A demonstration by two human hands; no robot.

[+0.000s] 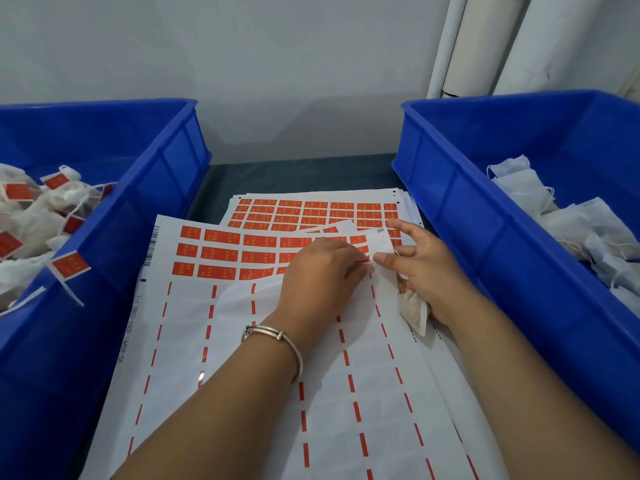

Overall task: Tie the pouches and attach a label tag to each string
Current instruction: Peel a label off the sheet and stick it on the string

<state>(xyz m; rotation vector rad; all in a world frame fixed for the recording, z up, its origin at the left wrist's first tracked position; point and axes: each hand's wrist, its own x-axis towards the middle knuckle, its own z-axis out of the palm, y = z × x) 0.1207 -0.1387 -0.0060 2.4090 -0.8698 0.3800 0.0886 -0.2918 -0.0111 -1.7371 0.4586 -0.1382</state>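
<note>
Left hand [320,268] is down on the white backing sheet of orange-red rectangular label stickers [221,252], fingers curled, pinching at an orange label near the sheet's right edge, looks like a peel in progress. Right hand [427,268] has a small white fabric pouch [414,308] tucked under palm w/ the lower fingers curled round it, index & thumb stretched out steadying the sheet edge. String not visible here, can't tell where it lies.

Tip for this step, my read: lift one corner cleanly, peel slow so the label doesn't curl, then fold it round the string w/ edges matched.

Sheets lie on a dark grey tabletop [294,176]. Blue plastic bin at left [166,161] holds tagged pouches; blue plastic bin at right [467,202] holds untagged ones. Pale wall behind, white pipes [485,43] top right.
</note>
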